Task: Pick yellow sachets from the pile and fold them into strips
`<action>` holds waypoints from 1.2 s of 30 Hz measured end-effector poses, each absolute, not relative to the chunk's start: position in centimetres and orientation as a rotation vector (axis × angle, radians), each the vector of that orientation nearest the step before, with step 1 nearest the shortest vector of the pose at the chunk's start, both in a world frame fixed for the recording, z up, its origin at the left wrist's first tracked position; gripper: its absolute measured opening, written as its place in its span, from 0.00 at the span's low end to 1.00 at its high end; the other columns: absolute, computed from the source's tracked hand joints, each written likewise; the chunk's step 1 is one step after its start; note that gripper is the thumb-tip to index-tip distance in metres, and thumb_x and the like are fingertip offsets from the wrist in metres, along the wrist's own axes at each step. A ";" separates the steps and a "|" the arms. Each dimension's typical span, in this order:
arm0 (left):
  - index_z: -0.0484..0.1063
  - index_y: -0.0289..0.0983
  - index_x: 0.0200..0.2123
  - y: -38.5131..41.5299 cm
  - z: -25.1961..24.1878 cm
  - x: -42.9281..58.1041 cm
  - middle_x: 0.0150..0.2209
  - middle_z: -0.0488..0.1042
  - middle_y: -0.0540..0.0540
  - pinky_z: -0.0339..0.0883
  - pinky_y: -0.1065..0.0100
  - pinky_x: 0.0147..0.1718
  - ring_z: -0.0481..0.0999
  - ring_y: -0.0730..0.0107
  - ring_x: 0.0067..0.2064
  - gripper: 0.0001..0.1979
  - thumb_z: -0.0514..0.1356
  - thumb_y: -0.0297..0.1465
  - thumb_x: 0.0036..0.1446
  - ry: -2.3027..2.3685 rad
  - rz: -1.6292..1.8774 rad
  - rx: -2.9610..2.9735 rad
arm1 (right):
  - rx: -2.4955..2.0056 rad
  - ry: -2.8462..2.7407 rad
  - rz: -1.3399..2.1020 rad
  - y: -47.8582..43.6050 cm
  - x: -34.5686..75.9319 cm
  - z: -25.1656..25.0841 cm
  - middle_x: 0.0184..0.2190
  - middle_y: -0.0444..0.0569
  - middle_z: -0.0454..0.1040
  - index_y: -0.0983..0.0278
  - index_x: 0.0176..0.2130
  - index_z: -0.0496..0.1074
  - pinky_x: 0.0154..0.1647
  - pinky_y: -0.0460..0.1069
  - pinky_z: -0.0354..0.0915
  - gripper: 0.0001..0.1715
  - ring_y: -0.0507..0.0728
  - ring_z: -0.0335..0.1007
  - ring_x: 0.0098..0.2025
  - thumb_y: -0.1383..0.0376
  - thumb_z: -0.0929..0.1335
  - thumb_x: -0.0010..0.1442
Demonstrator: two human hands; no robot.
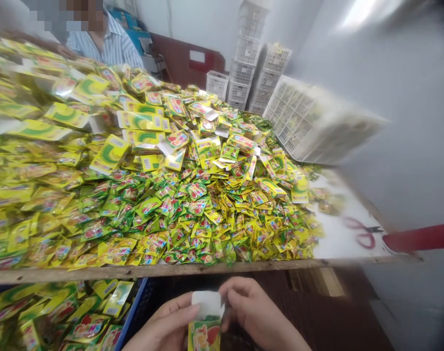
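Low in the view, just in front of the table edge, I hold a small green and yellow cardboard box [204, 336] upright, its white top flap [206, 303] raised. My left hand [170, 321] grips it from the left, with the thumb near the base of the flap. On the other side, my right hand [249, 307] has its fingers curled and pinched at the right edge of the box top. The inside of the box cannot be made out. Beyond my hands, a heap of small green and yellow candy sachets [196, 190] covers the table.
Printed boxes [112, 153] lie over the heap. A blue crate [136, 309] of filled boxes stands lower left. Red-handled scissors [364, 233] lie right, near a red pole [422, 237]. A white basket [317, 122] tilts behind; basket stacks [241, 63] and a person [105, 44] are farther back.
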State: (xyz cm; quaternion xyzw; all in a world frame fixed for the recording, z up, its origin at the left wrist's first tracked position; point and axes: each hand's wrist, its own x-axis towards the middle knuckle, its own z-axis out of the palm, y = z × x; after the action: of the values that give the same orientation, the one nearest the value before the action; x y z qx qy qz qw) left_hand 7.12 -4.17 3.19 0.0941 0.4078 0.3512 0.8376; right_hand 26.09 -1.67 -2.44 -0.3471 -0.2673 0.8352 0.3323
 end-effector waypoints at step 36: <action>0.82 0.42 0.41 -3.7 -0.6 6.2 0.39 0.83 0.46 0.70 0.66 0.44 0.79 0.56 0.43 0.14 0.66 0.40 0.51 1.409 0.804 0.745 | -1.205 -0.852 2.058 -0.2 24.9 -0.9 0.26 0.48 0.77 0.67 0.32 0.80 0.22 0.45 0.66 0.18 0.53 0.70 0.25 0.57 0.78 0.44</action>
State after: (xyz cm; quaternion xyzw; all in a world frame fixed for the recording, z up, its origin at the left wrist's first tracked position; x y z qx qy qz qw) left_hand 6.24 -3.73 -0.62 0.3248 0.6148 0.3507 0.6274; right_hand 24.85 -0.22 -0.94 -0.4540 -0.3208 0.7752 0.3001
